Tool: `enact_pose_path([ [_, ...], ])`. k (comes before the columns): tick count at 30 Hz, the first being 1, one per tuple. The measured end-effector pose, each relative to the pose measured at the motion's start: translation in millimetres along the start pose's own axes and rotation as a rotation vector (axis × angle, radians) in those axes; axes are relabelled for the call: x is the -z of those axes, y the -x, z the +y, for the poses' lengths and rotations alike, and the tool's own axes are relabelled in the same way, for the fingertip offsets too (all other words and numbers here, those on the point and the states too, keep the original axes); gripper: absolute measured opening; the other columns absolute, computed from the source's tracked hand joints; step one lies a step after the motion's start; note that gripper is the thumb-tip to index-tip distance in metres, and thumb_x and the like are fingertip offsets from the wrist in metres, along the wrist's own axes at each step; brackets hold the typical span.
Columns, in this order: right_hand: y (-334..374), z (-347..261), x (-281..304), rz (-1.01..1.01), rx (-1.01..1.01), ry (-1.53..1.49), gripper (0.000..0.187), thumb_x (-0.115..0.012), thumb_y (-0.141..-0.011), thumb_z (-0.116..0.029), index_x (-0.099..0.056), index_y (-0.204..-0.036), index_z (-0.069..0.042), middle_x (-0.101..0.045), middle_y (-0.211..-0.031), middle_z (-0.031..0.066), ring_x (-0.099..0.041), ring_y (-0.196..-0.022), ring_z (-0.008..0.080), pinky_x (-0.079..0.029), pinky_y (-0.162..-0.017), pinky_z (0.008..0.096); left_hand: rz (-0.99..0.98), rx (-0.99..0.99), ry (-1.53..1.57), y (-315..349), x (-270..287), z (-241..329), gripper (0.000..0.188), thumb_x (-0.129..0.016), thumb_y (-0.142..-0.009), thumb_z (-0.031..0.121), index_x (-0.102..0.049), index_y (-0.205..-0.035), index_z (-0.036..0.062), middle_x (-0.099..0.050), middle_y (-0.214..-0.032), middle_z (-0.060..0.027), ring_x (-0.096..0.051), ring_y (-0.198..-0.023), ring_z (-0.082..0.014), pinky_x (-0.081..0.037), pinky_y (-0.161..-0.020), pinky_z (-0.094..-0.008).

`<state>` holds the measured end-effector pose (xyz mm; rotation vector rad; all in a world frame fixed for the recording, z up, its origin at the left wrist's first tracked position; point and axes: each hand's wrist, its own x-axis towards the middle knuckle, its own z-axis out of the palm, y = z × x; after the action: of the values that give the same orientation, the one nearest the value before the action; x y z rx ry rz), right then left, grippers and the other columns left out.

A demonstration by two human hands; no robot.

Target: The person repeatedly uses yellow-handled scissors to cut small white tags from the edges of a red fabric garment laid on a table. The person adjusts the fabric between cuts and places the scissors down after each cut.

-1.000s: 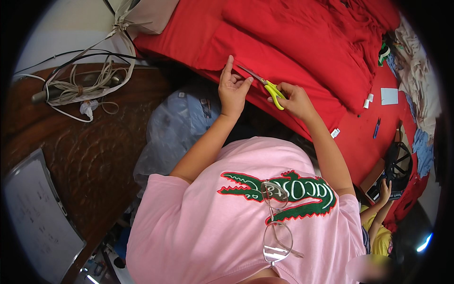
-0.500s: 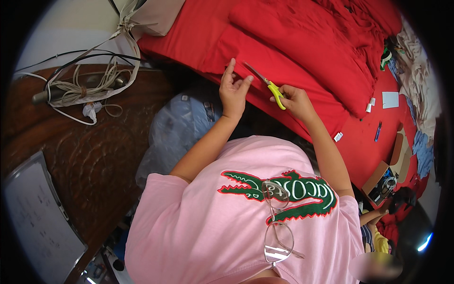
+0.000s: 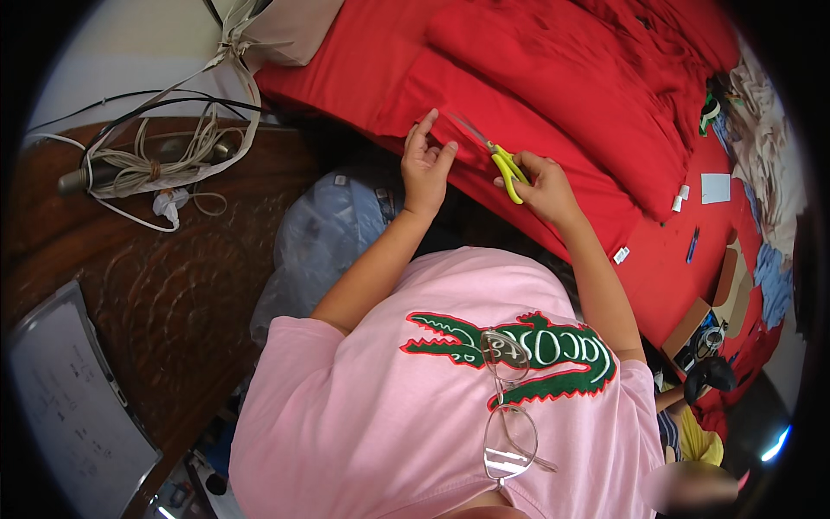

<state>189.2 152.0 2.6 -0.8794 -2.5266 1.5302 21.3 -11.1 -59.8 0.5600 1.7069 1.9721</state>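
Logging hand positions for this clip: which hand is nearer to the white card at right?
Right. The right hand, holding the yellow-handled scissors, is left of the white card; the left hand is farther left, beyond the scissors.

L hand (image 3: 424, 178) raised w/ thumb (image 3: 447, 156) apart, R hand (image 3: 546, 191) curled in grip, both forearms (image 3: 377, 266) angled fwd

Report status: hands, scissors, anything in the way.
Right hand gripping scissors, blades over red cloth. Left hand open at cloth's edge. Possible obstruction: left fingers, close to blades.
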Motion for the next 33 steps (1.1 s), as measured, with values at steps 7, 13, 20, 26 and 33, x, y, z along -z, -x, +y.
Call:
enact_pose_path([
  [7,-6,-8,1,0.032,0.064,0.12,0.037,-0.087,-0.08,-0.032,-0.071,-0.096,-0.002,-0.059,-0.069,0.0108,-0.054,-0.065,0.0255,-0.045,-0.072,0.0389,0.076,0.004,0.178,-8,-2,25,0.074,-0.068,-0.09,-0.013,-0.042,-0.158,0.0034,-0.061,-0.13,-0.0082,-0.062,-0.108,-0.0113,-0.052,-0.095,-0.025],
  [13,-11,-5,-8,0.053,0.145,0.189,0.033,-0.086,-0.079,-0.029,-0.069,-0.092,-0.004,-0.058,-0.071,0.0094,-0.055,-0.076,0.0266,-0.043,-0.086,0.0411,0.113,0.047,-0.053,-19,26,14,0.083,-0.072,-0.086,-0.015,-0.039,-0.159,0.0047,-0.057,-0.135,-0.0092,-0.061,-0.113,-0.0134,-0.055,-0.096,-0.0276],
  [20,-21,-13,-14,0.016,0.245,0.253,0.034,-0.085,-0.076,-0.03,-0.066,-0.087,-0.004,-0.055,-0.066,0.0116,-0.053,-0.072,0.0311,-0.044,-0.083,0.0432,0.102,-0.092,0.205,-27,22,42,0.095,-0.07,-0.082,-0.02,-0.028,-0.162,0.0086,-0.042,-0.151,-0.0126,-0.054,-0.131,-0.0212,-0.053,-0.107,-0.0336],
  [26,-24,-20,-18,0.008,0.245,0.276,0.035,-0.085,-0.077,-0.031,-0.066,-0.087,-0.004,-0.055,-0.067,0.012,-0.053,-0.073,0.0314,-0.044,-0.083,0.0425,0.03,-0.111,0.265,-28,22,48,0.103,-0.069,-0.081,-0.022,-0.02,-0.164,0.0133,-0.036,-0.156,-0.0145,-0.05,-0.137,-0.0252,-0.051,-0.11,-0.0358],
  [33,16,3,3,0.442,0.105,0.072,0.037,-0.085,-0.086,-0.035,-0.073,-0.103,-0.004,-0.068,-0.079,0.0103,-0.062,-0.081,0.028,-0.045,-0.089,0.04,0.187,-0.144,0.178,-39,30,37,0.083,-0.069,-0.087,-0.015,-0.033,-0.159,0.0063,-0.053,-0.139,-0.0108,-0.057,-0.122,-0.0182,-0.051,-0.105,-0.0315],
])
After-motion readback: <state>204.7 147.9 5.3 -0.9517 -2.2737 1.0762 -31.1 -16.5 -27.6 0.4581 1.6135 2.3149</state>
